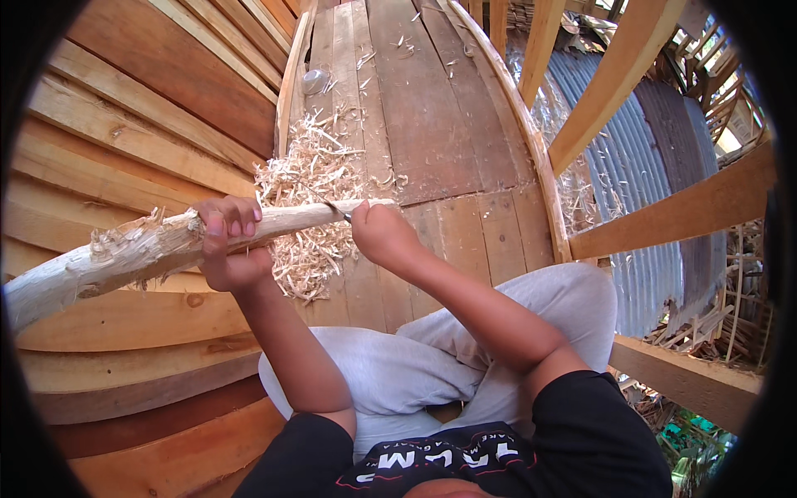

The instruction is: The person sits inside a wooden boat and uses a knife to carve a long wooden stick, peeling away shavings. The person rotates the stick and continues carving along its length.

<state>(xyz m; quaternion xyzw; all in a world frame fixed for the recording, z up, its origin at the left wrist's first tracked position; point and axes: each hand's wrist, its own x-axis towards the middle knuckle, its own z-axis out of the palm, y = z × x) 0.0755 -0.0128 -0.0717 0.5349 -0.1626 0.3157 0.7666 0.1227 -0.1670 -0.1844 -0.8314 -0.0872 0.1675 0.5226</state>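
Note:
A long, pale, peeled wooden pole point(149, 246) slants across in front of me, from the left rim to just past my right hand. Its left part is thick and rough with ragged fibres; its right end is thinner and smoother. My left hand point(229, 243) is wrapped around the middle of the pole. Near the thin end, my right hand point(383, 236) is closed on the handle of a knife point(336, 211). The dark blade lies against the pole's surface, and most of the handle is hidden in my fist.
Curled wood shavings point(311, 257) are heaped on the plank floor point(448, 108) beyond and below the pole. A small clear cup point(315, 81) stands farther off. Wooden boards point(133, 315) form a wall at left. At right are railing posts point(618, 87) and corrugated metal sheets point(639, 166).

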